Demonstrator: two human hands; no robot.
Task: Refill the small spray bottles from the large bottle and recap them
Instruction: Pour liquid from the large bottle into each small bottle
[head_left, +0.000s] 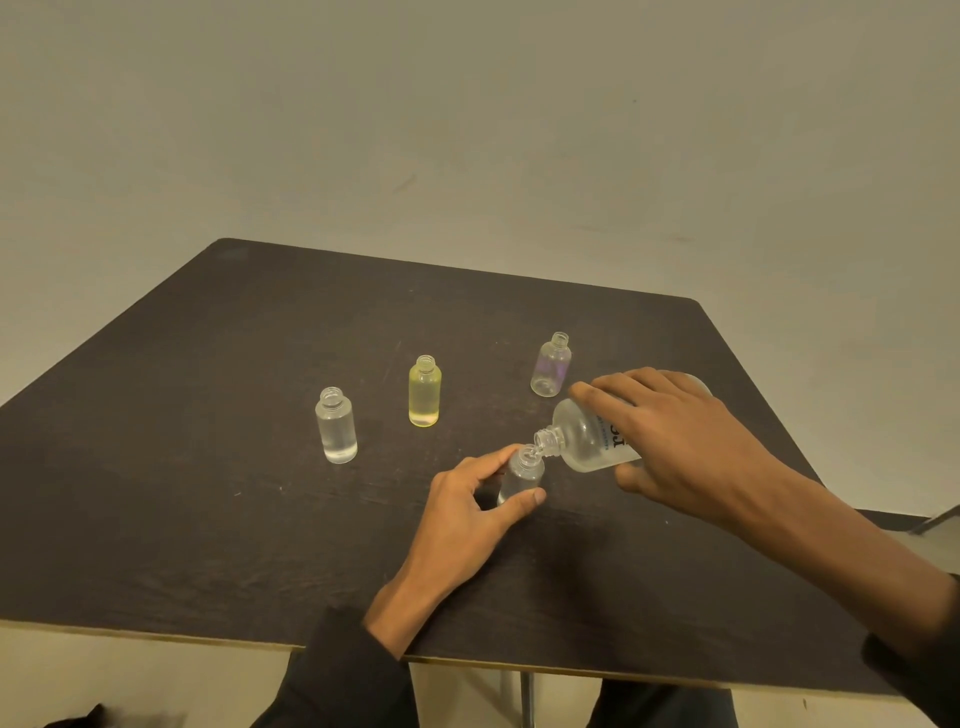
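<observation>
The right hand (675, 447) is wrapped around the tilted large bottle (587, 439), its mouth just above the neck of the small clear bottle (519, 475), which the left hand (467, 512) pinches upright on the counter (208, 415); I think a slow, thin pour with both necks close would avoid spilling. Three other open small bottles, the clear one (336, 426), the yellow one (425, 391) and the purple one (550, 365), stand well apart behind, far from the counter edges, so the hands have free room.
</observation>
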